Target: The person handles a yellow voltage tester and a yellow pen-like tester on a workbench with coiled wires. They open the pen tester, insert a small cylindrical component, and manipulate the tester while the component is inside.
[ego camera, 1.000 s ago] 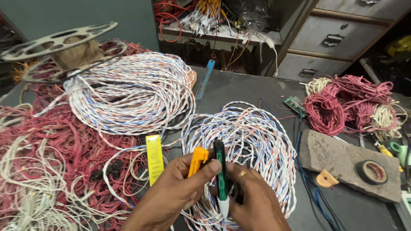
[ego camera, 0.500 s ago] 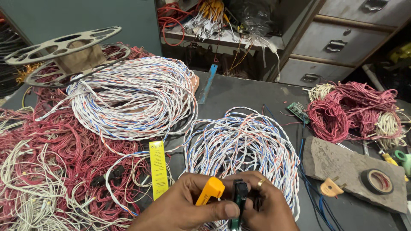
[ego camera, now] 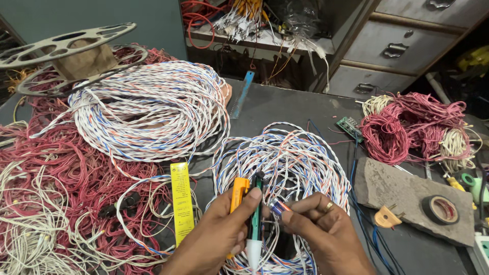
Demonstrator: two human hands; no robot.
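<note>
"What is this place?"

"A workshop for wires. Look, big wire coils (ego camera: 153, 109) and an empty reel (ego camera: 66, 43) by the worktop's (ego camera: 285, 104) left edge."

"And there?"

"Black tape (ego camera: 440, 210) near its right edge, metal drawers (ego camera: 402, 48) behind."

Both hands run off the bottom edge at the wrists; the left hand (ego camera: 216, 239) covers the lower body of the orange tool (ego camera: 238, 191); the small cylinder (ego camera: 277, 207) pinched by the right hand (ego camera: 326, 237) is too small to identify; the red wire heap (ego camera: 61, 168) is cut by the left edge; the green object (ego camera: 476, 186) at the right edge shows only partly; the shelf clutter (ego camera: 254, 20) is too tangled to sort.
</note>
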